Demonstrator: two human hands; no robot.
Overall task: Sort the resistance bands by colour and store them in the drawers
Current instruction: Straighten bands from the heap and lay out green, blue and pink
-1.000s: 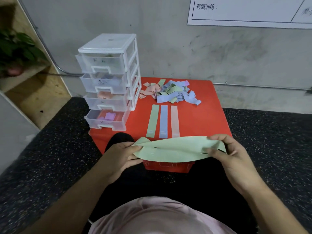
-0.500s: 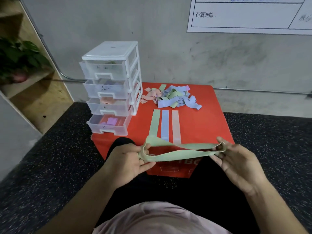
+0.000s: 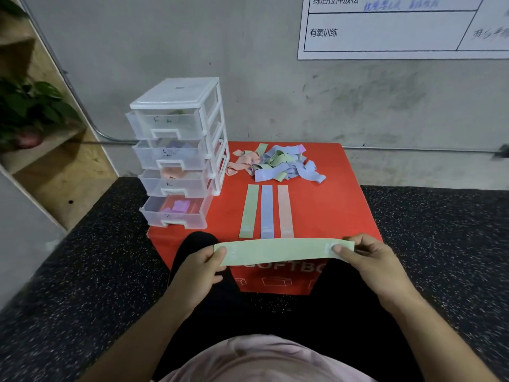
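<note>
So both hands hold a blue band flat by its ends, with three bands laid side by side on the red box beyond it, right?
Not quite: the held band is green, not blue. The head view shows the left hand and right hand pinching its ends, with three bands on the red box beyond.

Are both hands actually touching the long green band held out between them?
Touching. The head view shows the thumb of the left hand lying over the left end of the green band, and the thumb of the right hand pressing on its right end.
</note>
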